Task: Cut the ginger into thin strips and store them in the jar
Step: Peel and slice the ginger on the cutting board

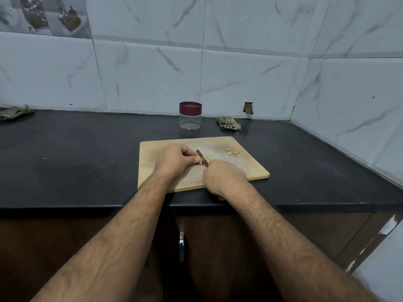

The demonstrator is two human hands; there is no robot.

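Dim, cool bluish light, even across frame; source not visible. Wall tiles in upper half brightest, with faint sheen. Black countertop absorbs light; dull hazy patch at centre left. Soft, weak shadows under hands on cutting board. Cabinet fronts at bottom nearly black, detail lost. Small glare on metal handle at lower centre. Wide-angle bending: counter edge and tile joints curve toward frame edges. Slight softness overall, forearms at bottom less sharp.
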